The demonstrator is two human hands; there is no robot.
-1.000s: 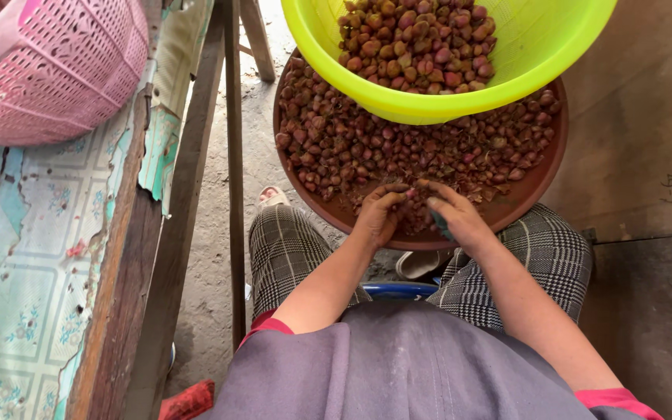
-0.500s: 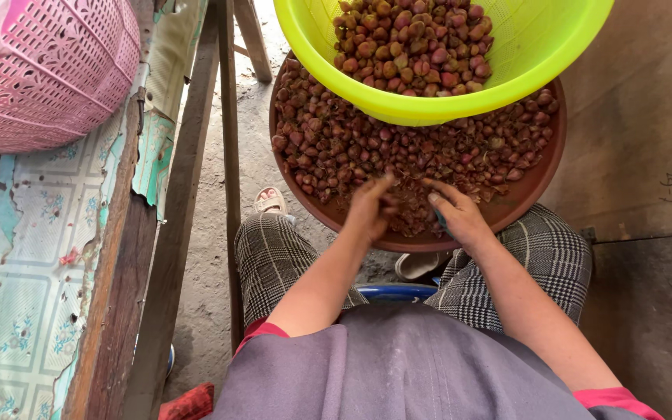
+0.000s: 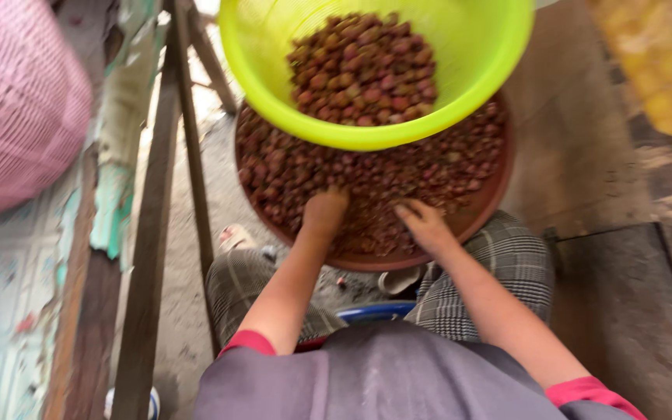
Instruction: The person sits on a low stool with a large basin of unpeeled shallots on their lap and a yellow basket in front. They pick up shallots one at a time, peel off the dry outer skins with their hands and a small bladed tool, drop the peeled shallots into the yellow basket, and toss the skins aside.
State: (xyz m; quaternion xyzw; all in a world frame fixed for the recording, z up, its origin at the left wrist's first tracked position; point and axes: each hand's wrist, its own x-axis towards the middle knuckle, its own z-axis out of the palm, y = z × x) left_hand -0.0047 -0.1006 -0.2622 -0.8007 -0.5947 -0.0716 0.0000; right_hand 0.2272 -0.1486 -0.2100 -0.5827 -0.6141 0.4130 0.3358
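My left hand [image 3: 324, 211] and right hand [image 3: 423, 225] both lie among the small reddish-brown shallots [image 3: 367, 175] in the brown tray [image 3: 499, 175], directly under them; how my grip closes, I cannot tell.

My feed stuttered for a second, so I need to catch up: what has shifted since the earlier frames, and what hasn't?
Little changed. The left hand slid slightly left, so the two hands sit a bit further apart in the small reddish-brown fruits; the right hand stays on them. Whether either closed on anything is too blurred to tell. The brown tray, the green basket resting over it and the pink basket kept their places.
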